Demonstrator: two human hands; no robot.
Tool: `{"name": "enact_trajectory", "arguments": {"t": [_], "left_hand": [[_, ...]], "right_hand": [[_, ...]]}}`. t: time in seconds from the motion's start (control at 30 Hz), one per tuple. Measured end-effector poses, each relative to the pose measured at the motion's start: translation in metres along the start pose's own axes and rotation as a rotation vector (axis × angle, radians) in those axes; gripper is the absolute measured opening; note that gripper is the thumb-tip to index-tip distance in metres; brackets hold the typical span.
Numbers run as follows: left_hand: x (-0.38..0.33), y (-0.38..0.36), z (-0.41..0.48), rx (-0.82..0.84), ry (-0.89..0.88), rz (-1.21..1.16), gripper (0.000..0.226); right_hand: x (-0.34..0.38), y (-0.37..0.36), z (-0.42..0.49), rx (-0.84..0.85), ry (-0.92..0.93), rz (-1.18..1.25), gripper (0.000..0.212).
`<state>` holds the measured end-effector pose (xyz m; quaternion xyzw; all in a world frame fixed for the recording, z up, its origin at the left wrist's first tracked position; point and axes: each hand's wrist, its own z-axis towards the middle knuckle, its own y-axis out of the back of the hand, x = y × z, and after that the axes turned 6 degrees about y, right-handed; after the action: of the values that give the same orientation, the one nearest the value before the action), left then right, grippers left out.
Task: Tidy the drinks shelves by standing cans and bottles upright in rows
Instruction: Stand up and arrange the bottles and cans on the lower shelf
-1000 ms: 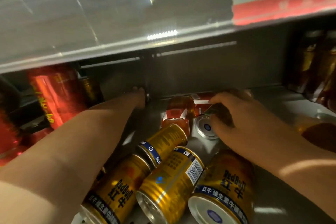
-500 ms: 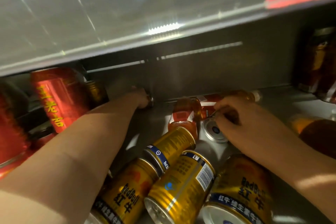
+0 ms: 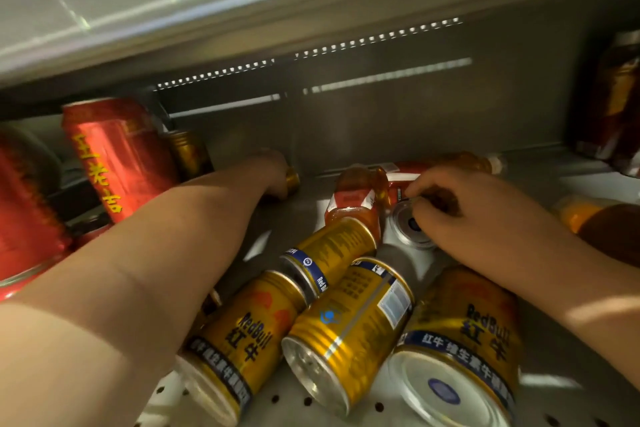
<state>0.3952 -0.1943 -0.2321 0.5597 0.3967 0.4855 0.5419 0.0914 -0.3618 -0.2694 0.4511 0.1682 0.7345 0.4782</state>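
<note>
Several gold Red Bull cans (image 3: 349, 326) lie on their sides at the front of the grey shelf (image 3: 554, 350). My left hand (image 3: 272, 168) reaches to the back wall and grips a small gold can (image 3: 292, 180), mostly hidden by the hand. My right hand (image 3: 450, 204) has its fingers curled over another lying can (image 3: 408, 229), whose silver end faces me. Two amber bottles with red labels (image 3: 353, 198) lie on their sides just behind that can.
A tall red can (image 3: 114, 156) stands at the left with a gold can (image 3: 188, 152) behind it and more red cans (image 3: 24, 218) beside it. Dark bottles (image 3: 616, 104) stand at the far right. An orange bottle (image 3: 581, 215) lies behind my right wrist. The shelf above hangs low.
Both hands stay at nearly the same spots. My right fingers have curled closer over the silver-ended can. The view has shifted slightly, showing more of the back wall.
</note>
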Motion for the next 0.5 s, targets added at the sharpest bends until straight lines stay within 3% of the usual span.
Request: {"name": "enact_trajectory", "arguments": {"t": [0.1, 0.4, 0.5], "left_hand": [[-0.009, 0.006, -0.015, 0.023, -0.049, -0.057, 0.062], [0.006, 0.043, -0.099, -0.115, -0.114, -0.254, 0.080], [0.020, 0.040, -0.126, -0.072, -0.133, -0.359, 0.085]], "right_hand": [[0.000, 0.000, -0.001, 0.013, -0.018, 0.034, 0.015], [-0.003, 0.012, -0.003, 0.060, -0.079, 0.062, 0.016], [0.002, 0.013, -0.007, 0.093, -0.111, 0.079, 0.015]]}}
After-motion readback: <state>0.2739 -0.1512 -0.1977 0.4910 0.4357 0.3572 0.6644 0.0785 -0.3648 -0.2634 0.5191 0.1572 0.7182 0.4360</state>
